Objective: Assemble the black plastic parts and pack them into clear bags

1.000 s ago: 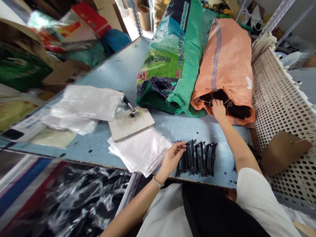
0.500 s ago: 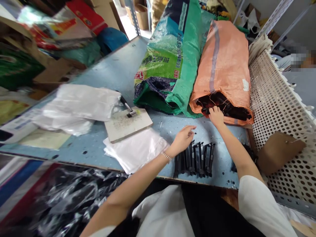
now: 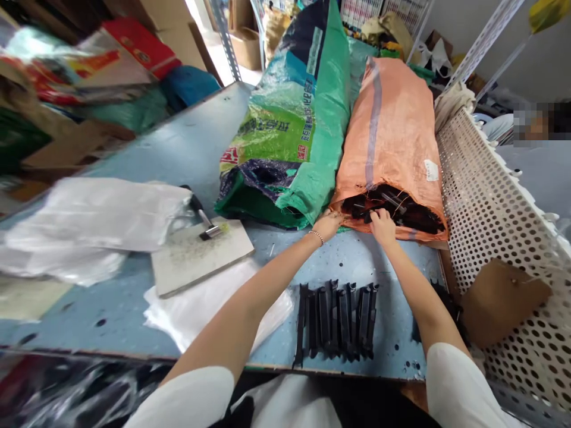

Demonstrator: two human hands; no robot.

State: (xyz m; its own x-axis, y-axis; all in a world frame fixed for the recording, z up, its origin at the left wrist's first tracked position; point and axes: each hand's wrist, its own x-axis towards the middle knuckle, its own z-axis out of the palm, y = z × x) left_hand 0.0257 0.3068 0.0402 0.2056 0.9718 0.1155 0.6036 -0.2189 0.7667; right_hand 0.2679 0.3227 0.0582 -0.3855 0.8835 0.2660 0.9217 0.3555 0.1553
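Note:
An orange woven sack [image 3: 404, 125] lies on the table with its torn mouth toward me, black plastic parts [image 3: 392, 205] showing inside. At the left corner of that mouth, my left hand [image 3: 328, 226] is closed on the sack's edge, its fingertips partly hidden. My right hand [image 3: 382, 227] is at the middle of the opening, its fingers pinched on a black plastic part at the lower lip. Below my hands, several long black plastic pieces [image 3: 334, 321] lie side by side in a row near the table's front edge.
A green printed sack [image 3: 285, 128] lies left of the orange one. On the left are clear plastic bags [image 3: 102, 208] and a grey board [image 3: 196, 261] bearing a black-handled tool [image 3: 203, 217], with more bags [image 3: 214, 297] under it. A perforated white panel [image 3: 486, 214] borders the right side.
My left hand has moved from above the row of black pieces up to the orange sack's left corner. My right hand stays at the sack's mouth. The view has shifted.

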